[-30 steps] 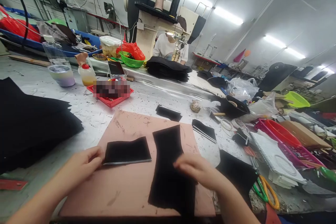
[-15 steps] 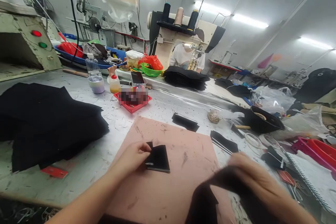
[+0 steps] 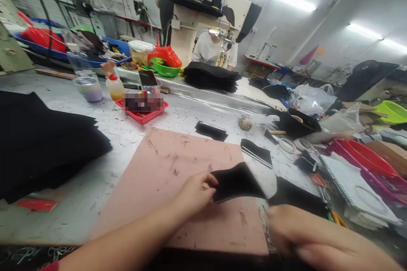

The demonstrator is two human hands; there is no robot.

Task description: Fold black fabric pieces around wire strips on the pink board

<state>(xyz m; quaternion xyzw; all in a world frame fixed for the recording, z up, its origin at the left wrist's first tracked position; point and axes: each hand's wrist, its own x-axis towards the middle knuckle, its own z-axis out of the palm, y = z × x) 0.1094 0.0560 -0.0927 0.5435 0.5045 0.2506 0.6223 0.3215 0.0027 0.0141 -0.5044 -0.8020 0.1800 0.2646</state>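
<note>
My left hand (image 3: 201, 188) pinches the left end of a black fabric piece (image 3: 238, 181), raised over the right part of a pink mat (image 3: 136, 190). My right hand (image 3: 288, 224) is at the mat's right edge, blurred, its back toward me and its fingers hidden. Just beyond its knuckles shows another dark fabric piece (image 3: 299, 197); whether the hand grips it I cannot tell. Past the mat's far edge lie two small stacks of black pieces, one stack (image 3: 211, 130) behind and another stack (image 3: 257, 152) to the right, both with pale edges.
A large black fabric pile (image 3: 47, 144) covers the left side. Behind the mat are a red tray (image 3: 143, 116), a glue bottle (image 3: 114, 87) and a plastic cup (image 3: 89, 89). At right lie a spiral notebook (image 3: 352, 182) and a red basin (image 3: 370, 156). A person (image 3: 213, 46) sits beyond.
My view has turned right and down. The left hand has moved right across the mat with a black piece. The right hand no longer shows the dark strip hanging from it.
</note>
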